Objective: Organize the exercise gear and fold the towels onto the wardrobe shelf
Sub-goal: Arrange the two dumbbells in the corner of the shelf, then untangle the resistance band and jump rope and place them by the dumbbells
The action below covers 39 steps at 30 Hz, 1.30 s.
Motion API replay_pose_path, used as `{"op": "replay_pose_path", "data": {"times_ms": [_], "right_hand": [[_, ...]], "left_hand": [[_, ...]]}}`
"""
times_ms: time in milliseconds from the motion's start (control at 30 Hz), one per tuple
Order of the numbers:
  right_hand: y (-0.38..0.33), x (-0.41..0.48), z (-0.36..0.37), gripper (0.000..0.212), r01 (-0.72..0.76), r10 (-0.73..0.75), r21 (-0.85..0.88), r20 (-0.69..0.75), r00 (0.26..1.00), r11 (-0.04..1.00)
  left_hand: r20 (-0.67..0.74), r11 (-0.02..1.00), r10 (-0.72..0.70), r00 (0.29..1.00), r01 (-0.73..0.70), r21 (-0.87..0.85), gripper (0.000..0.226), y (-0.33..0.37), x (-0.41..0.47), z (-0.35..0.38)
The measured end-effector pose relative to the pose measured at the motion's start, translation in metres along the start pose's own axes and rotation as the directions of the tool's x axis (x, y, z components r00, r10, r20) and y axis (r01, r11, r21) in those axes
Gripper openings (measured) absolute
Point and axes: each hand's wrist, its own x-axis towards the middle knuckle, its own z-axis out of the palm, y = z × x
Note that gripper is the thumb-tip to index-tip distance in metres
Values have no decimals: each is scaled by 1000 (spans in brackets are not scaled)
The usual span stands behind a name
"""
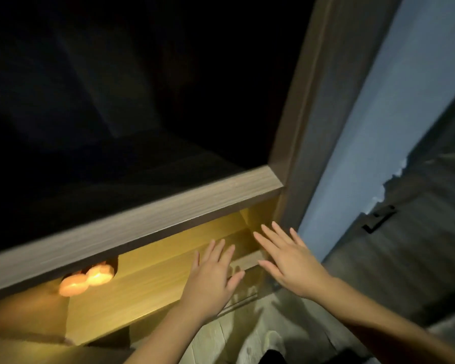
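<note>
I look down into a wardrobe with a wood-grain shelf edge point(147, 222) running across the view. Below it lies a lit yellow compartment point(147, 282). My left hand point(210, 277) is stretched out flat with fingers spread, over the front of that compartment. My right hand point(286, 258) is also flat and spread, near the compartment's right corner by the side panel. Neither hand holds anything. No towel or exercise gear shows in this view. The space above the shelf is dark.
Two round glowing lamps point(87, 279) sit under the shelf at the left. A grey-brown wardrobe side panel point(313, 127) rises at the right, with a blue wall point(378, 127) beyond it. A dark door with a black latch point(378, 219) stands at the far right. Pale floor point(221, 342) lies below.
</note>
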Motion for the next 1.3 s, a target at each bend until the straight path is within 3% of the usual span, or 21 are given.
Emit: {"op": "replay_pose_path", "data": {"times_ms": [133,267,500,767,967,1100,1300], "right_hand": [[38,-42,-2,61,-260,260,111,17,965,959],[95,-77,8,60,-484,490,140,-10,871,864],[218,-134,9,74,-620,629,209,27,777,757],[343,-157,-15,63,-728,728,179,76,681,662],[437,-146,-29,63,-732,735,191,68,675,654],[519,-130,-44,64,-761,765,207,75,640,615],[644,-103,-69,63,-752,737,194,153,658,630]], "left_hand": [[48,982,187,981,-187,-16,63,33,34,6],[102,920,392,914,-390,-43,64,85,83,28],[239,855,515,823,-515,-69,61,199,176,67],[268,848,529,805,-505,-160,61,310,257,83],[291,834,552,781,-521,-184,62,387,343,100],[264,848,529,806,-491,-202,61,437,416,112],[305,900,423,854,-357,-249,60,504,522,128]]}}
